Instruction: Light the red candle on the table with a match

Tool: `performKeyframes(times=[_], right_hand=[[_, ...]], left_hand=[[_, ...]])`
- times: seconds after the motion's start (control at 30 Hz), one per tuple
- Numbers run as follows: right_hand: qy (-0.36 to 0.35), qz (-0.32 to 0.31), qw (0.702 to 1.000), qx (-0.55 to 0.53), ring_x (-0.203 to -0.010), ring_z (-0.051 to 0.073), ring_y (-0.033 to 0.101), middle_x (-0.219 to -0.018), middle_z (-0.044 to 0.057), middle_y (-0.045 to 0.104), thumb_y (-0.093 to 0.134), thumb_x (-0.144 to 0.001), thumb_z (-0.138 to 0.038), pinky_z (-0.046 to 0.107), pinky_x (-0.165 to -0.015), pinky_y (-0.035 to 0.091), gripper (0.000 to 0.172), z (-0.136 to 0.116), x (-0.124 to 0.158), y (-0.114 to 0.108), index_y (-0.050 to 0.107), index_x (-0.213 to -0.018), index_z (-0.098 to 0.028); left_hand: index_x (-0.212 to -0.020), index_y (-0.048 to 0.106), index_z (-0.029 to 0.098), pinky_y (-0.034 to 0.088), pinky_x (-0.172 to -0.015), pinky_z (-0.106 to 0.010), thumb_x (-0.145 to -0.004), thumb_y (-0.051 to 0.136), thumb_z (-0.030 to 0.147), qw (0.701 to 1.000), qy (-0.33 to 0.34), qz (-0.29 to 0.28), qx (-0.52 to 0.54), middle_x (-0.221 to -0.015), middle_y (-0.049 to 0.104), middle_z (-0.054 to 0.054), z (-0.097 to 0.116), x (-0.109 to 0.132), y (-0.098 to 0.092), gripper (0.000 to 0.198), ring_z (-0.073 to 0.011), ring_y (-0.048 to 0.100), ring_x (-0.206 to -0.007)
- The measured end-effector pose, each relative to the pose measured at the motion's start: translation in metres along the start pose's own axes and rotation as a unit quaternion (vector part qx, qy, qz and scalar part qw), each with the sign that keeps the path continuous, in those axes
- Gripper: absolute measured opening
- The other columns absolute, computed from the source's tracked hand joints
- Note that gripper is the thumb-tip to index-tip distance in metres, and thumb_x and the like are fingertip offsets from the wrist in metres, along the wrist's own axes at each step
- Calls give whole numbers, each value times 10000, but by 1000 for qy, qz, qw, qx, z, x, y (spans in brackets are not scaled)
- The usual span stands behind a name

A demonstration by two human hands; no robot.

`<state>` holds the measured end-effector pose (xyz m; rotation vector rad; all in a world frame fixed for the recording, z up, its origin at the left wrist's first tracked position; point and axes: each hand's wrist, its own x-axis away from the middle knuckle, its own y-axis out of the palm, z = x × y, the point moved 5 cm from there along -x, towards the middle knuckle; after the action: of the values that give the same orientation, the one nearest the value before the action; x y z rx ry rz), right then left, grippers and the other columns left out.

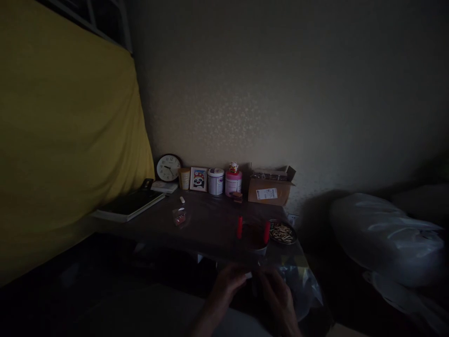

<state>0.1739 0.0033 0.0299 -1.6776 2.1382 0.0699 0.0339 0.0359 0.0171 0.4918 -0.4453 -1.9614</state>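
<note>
Low in the dim view, in front of the table's near edge, my left hand (pixel 229 283) is closed with a small white piece (pixel 248 275) at its fingertips; its kind is too dark to tell. Close beside it, my right hand (pixel 278 292) is bent with its fingers drawn together, and what they hold, if anything, is lost in shadow. Just beyond the hands, two red candles (pixel 240 227) stand upright at a dark tray (pixel 258 251) near the table edge. To their right, a round dish (pixel 293 239) holds many short pale sticks.
Along the wall stand a clock (pixel 169 167), a framed panda picture (pixel 198 179), two canisters (pixel 215 181) and a cardboard box (pixel 268 192). A small clear packet (pixel 179 217) and a large book (pixel 131 206) lie on the table (pixel 206 220). Plastic bags (pixel 382 238) sit at right.
</note>
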Motion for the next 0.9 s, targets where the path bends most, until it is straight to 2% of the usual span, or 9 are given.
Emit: performKeyframes(times=[0.13, 0.37, 0.6, 0.77, 0.9], right_hand=[[18, 3, 1000, 2, -691, 172, 589, -726, 20, 634, 519, -812, -472, 214, -585, 461, 301, 4, 0, 1, 622, -808, -189], [6, 44, 999, 11, -689, 176, 583, -701, 11, 627, 533, -803, -462, 237, -631, 454, 291, 4, -2, -4, 606, -766, -183], [19, 119, 991, -53, -703, 195, 599, -719, 36, 654, 591, -751, -474, 274, -638, 468, 306, 12, -11, -17, 609, -750, -168], [9, 130, 986, -100, -706, 189, 611, -725, 39, 662, 595, -755, -465, 268, -636, 482, 299, -7, -7, -20, 607, -745, -167], [-38, 116, 991, -48, -686, 168, 620, -717, 24, 660, 561, -804, -416, 241, -625, 487, 246, -28, 6, -13, 601, -773, -175]], left_hand=[[-1001, 656, 144, 390, -925, -414, -699, 658, 242, 1000, 1, 7, -5, -1076, 658, -113, -3, -1, -3, 318, -291, 547, -1062], [-938, 668, 181, 419, -900, -383, -698, 676, 299, 999, -32, 37, -3, -1042, 663, -84, -8, 0, -6, 267, -269, 563, -1036], [-891, 676, 180, 459, -807, -321, -711, 675, 306, 996, -59, 72, 6, -954, 676, -74, 6, 4, 4, 220, -211, 611, -914], [-861, 687, 178, 458, -812, -292, -679, 709, 266, 993, -56, 95, 49, -925, 680, -55, 18, 19, 15, 204, -182, 618, -877], [-927, 675, 185, 430, -900, -323, -723, 665, 237, 994, -36, 79, 67, -1043, 657, -61, 21, 31, 22, 211, -205, 576, -1009]])
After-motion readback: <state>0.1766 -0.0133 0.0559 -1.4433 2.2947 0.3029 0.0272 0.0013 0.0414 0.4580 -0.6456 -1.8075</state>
